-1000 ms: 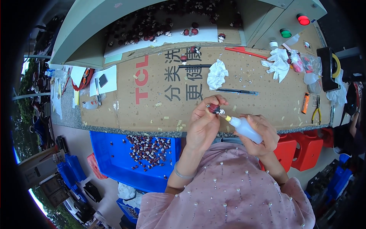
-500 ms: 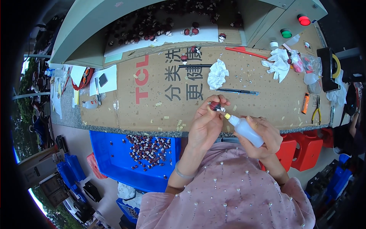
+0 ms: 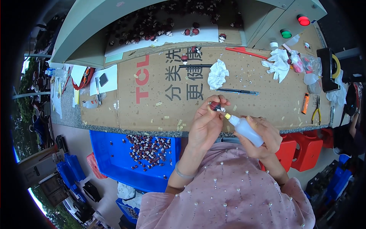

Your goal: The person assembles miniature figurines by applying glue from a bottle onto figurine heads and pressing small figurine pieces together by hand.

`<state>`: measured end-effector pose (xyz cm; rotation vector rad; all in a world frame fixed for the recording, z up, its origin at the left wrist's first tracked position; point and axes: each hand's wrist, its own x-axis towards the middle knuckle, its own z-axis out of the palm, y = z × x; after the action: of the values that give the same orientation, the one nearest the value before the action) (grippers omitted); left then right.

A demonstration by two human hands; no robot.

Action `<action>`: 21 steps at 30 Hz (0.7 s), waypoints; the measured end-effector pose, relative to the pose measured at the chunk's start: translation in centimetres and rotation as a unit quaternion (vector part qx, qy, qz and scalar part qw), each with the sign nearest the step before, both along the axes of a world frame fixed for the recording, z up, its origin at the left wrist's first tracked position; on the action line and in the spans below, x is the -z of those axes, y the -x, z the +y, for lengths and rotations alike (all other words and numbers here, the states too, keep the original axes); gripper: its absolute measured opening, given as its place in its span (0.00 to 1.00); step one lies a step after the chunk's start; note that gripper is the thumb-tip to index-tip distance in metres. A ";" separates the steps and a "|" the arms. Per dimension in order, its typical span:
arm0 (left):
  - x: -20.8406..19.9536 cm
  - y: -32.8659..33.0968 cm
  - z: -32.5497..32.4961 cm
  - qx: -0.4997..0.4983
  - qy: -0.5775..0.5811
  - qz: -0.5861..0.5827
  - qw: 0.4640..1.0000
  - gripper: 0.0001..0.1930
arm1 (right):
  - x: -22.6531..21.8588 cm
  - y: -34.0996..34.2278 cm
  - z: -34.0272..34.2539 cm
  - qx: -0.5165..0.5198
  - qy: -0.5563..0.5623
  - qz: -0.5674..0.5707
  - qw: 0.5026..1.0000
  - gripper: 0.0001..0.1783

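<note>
Between the thumb and fingers of my left hand (image 3: 206,124) is a small dark red and white figurine (image 3: 215,106), its white end pointing right. My right hand (image 3: 265,136) is wrapped round a translucent white squeeze bottle (image 3: 247,131) tilted up to the left. The bottle's yellow tip (image 3: 227,116) comes close to the figurine's white end; whether they touch I cannot tell. Just beyond my hands lie a box cutter (image 3: 238,92) and a crumpled white cloth (image 3: 218,74) on the cardboard-covered table (image 3: 152,114).
A blue bin (image 3: 110,164) with many similar figurines stands left, below table height. At the back, a grey machine housing (image 3: 82,42) holds more of them. Pliers (image 3: 316,111), an orange lighter (image 3: 305,103) and white gloves (image 3: 278,64) lie right. Red stools (image 3: 310,150) stand below.
</note>
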<state>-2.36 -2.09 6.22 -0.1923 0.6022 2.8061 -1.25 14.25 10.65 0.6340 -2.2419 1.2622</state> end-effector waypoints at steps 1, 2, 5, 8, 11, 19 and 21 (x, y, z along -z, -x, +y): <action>0.0 0.0 0.0 -0.001 0.001 0.000 1.000 0.12 | 0.0 0.0 0.0 0.001 -0.003 -0.002 1.000 0.22; -0.1 0.0 0.0 -0.001 0.001 0.000 1.000 0.12 | 0.0 0.0 0.0 0.000 -0.003 -0.002 1.000 0.22; -0.1 0.0 0.0 -0.001 -0.001 -0.002 1.000 0.12 | 0.1 0.0 0.0 -0.002 0.000 0.000 1.000 0.23; -0.2 0.0 0.1 0.000 -0.005 0.002 1.000 0.12 | 0.0 0.0 0.1 -0.004 -0.001 0.001 1.000 0.23; -0.1 0.1 0.0 0.001 -0.004 0.004 1.000 0.12 | 0.0 0.1 0.0 0.001 -0.009 0.005 1.000 0.23; 0.0 0.2 0.1 0.002 -0.001 -0.002 1.000 0.12 | 0.2 0.2 0.1 -0.006 0.001 0.008 1.000 0.23; 0.0 0.1 0.0 0.001 -0.005 -0.001 1.000 0.12 | 0.0 0.2 0.0 -0.005 0.002 0.002 1.000 0.23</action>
<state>-2.46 -2.12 6.22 -0.1933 0.5873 2.8066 -1.43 14.21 10.63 0.6465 -2.2353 1.2695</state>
